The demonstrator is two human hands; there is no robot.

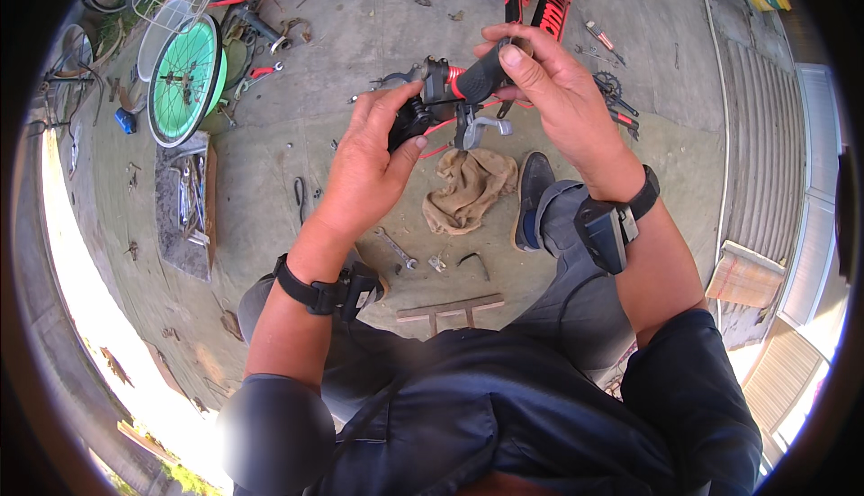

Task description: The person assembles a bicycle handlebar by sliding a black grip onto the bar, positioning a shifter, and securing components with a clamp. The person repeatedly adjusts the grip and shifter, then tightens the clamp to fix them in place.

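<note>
My right hand (560, 82) is closed round the end of a black handlebar grip (483, 74) with a red ring at its inner edge. Close by, my left hand (372, 140) has its fingers wrapped on a black, ribbed bicycle part (411, 123) beside the handlebar clamp; its exact kind is partly hidden by the fingers. A silver and grey brake lever (481, 129) hangs under the bar between my hands, with red cable around it. Below lies a crumpled brown cloth (470, 190) on the ground mat.
A red and black bike frame (551, 1) lies ahead. To the left are a green-rimmed wheel (184, 80) and a tray (209, 212) of wrenches. A loose wrench (396, 248) and a small wooden stand (450, 308) lie near my feet; a crankset (608, 88) is at right.
</note>
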